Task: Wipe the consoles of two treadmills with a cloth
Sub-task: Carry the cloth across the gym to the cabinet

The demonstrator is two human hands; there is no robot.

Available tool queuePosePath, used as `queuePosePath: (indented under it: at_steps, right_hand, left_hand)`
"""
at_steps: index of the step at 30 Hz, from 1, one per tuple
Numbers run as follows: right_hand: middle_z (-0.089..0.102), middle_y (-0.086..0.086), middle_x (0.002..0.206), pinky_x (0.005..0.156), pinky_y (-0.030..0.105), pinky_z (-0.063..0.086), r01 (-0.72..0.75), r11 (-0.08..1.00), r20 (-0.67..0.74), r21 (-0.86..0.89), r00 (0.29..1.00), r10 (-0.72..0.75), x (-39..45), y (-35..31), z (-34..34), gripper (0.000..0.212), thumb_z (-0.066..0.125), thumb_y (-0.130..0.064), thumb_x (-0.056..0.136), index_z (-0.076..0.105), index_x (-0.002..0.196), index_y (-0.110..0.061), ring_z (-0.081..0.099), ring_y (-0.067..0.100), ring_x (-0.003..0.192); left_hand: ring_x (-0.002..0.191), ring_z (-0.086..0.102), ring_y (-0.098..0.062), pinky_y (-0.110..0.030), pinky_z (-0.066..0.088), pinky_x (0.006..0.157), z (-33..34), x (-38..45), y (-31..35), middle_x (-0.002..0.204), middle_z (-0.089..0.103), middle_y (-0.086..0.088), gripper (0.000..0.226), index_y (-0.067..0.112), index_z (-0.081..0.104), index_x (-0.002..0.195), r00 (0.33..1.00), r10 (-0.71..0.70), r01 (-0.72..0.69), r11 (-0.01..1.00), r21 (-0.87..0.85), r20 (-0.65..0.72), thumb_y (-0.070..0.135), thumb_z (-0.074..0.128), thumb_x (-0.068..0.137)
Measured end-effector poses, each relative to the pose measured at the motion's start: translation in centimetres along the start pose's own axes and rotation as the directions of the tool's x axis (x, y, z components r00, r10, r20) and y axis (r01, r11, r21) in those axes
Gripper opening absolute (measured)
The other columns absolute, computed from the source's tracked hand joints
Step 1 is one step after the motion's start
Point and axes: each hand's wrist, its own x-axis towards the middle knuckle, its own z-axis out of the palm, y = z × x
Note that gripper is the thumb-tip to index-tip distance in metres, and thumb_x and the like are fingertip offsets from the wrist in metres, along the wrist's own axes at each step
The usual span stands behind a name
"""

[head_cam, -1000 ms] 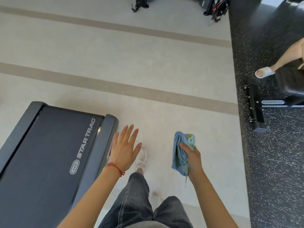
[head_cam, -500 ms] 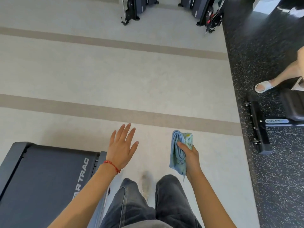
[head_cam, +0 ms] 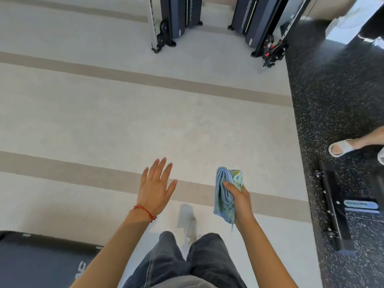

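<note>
My right hand point(head_cam: 241, 201) grips a folded light-blue cloth point(head_cam: 225, 194) with a yellow-green print, held upright in front of me above the pale floor. To its left my left hand point(head_cam: 154, 188) is held out flat with fingers spread and nothing in it; a red string bracelet circles the wrist. The rear end of a dark grey treadmill deck point(head_cam: 39, 260) lies at the bottom left, below and left of my left arm. No treadmill console is in view.
Two dark weight-stack machines point(head_cam: 178, 19) point(head_cam: 255, 23) stand at the far end of the pale floor. A black speckled rubber floor point(head_cam: 324, 104) runs along the right, with a black machine base point(head_cam: 334, 213) and another person's sandalled foot point(head_cam: 342, 146). My jeans and shoe point(head_cam: 188, 223) are below.
The treadmill deck has slid down and left out of most of the view as I walk forward. The far machines have come closer. Both hands keep their pose.
</note>
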Motion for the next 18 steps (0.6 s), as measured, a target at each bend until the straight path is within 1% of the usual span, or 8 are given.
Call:
queuePosePath:
  at_steps: [2,5,9,12,16,18]
  right_hand:
    - [0.067,0.011,0.089,0.070,0.033,0.053,0.020,1.000,0.011,-0.021,1.000,-0.020,2.8,-3.1,1.4,0.016,0.061,-0.013,0.086,0.062,0.102,-0.009,0.063,0.027,0.077]
    - [0.067,0.009,0.088,0.064,0.029,0.053,0.035,0.999,0.026,-0.038,0.999,-0.034,6.6,-7.1,3.8,0.016,0.061,-0.014,0.086,0.062,0.102,-0.010,0.063,0.025,0.076]
    - [0.068,0.008,0.086,0.063,0.028,0.053,0.030,0.999,0.050,-0.040,0.998,-0.028,11.5,-11.0,7.7,0.008,0.061,-0.014,0.086,0.063,0.094,-0.015,0.064,0.023,0.075]
    - [0.068,0.007,0.084,0.061,0.027,0.054,0.032,0.998,0.046,-0.051,0.998,-0.030,15.9,-13.7,11.6,0.007,0.061,-0.014,0.086,0.063,0.092,-0.015,0.064,0.022,0.073]
    - [0.067,0.008,0.084,0.063,0.029,0.053,0.025,0.999,0.045,-0.048,0.999,-0.022,21.5,-17.6,17.7,0.013,0.062,-0.013,0.086,0.062,0.098,-0.010,0.064,0.023,0.073]
    - [0.067,0.009,0.086,0.062,0.028,0.054,0.024,0.998,0.063,-0.052,0.998,-0.021,23.8,-19.7,21.0,0.016,0.062,-0.013,0.085,0.062,0.101,-0.009,0.064,0.024,0.074]
  left_hand:
    - [0.125,0.045,-0.036,-0.052,0.030,0.099,-0.8,3.9,-0.2,0.136,0.049,-0.016,0.067,0.007,0.054,0.129,1.000,-0.016,0.016,1.000,-0.004,-0.004,0.050,0.012,0.099]
    - [0.126,0.043,-0.034,-0.050,0.028,0.100,-1.8,9.0,-1.2,0.137,0.048,-0.016,0.066,0.008,0.053,0.130,0.999,-0.040,0.039,0.999,-0.020,-0.025,0.050,0.013,0.098]
    - [0.128,0.040,-0.032,-0.050,0.027,0.100,-2.6,15.4,-3.4,0.139,0.047,-0.014,0.065,0.009,0.051,0.131,0.998,-0.053,0.051,0.998,-0.044,-0.047,0.050,0.013,0.099]
    - [0.127,0.041,-0.030,-0.050,0.027,0.101,-2.9,21.0,-5.8,0.138,0.048,-0.014,0.065,0.009,0.053,0.130,0.995,-0.066,0.061,0.996,-0.068,-0.069,0.049,0.013,0.099]
    - [0.122,0.049,-0.035,-0.055,0.039,0.094,-4.1,28.6,-9.5,0.132,0.052,-0.018,0.066,0.004,0.057,0.124,0.997,-0.054,0.051,0.997,-0.065,-0.045,0.047,0.013,0.100]
    - [0.121,0.050,-0.035,-0.055,0.041,0.093,-5.2,32.0,-11.5,0.132,0.052,-0.017,0.068,0.005,0.057,0.125,0.997,-0.066,0.064,0.997,-0.052,-0.039,0.048,0.011,0.099]
